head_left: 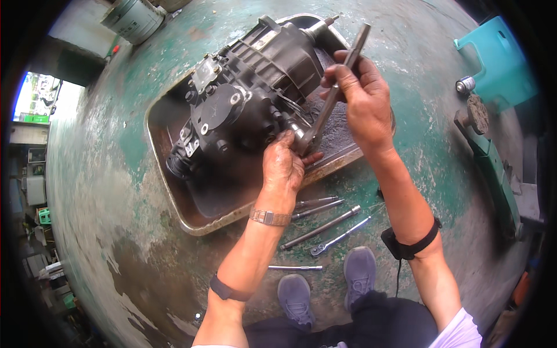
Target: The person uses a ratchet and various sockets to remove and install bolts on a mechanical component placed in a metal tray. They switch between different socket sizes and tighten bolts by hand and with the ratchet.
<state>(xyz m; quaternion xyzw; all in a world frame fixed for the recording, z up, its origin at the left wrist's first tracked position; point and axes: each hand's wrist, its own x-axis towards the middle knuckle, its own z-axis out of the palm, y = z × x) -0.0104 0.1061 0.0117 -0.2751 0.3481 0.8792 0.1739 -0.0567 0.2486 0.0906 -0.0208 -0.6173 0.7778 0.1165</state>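
A dark gearbox [272, 64] lies in a rust-edged metal tray [194, 230] on the floor. My right hand [368, 98] is closed round the long handle of a ratchet wrench [329, 110], which slants up and away to the right. At the tool's lower end, my left hand [283, 165] steadies the head beside a shiny socket [297, 129], its fingers partly hidden behind the head. The socket meets the near right side of the gearbox; the fastener under it cannot be seen. Black grime covers the fingertips of my right hand.
Between the tray and my shoes [360, 269] lie several steel bars [320, 227], a smaller ratchet [339, 236] and a short rod [296, 268]. A teal stool [499, 64] and a green floor jack [493, 168] stand at the right. A bucket [132, 20] is at the far left.
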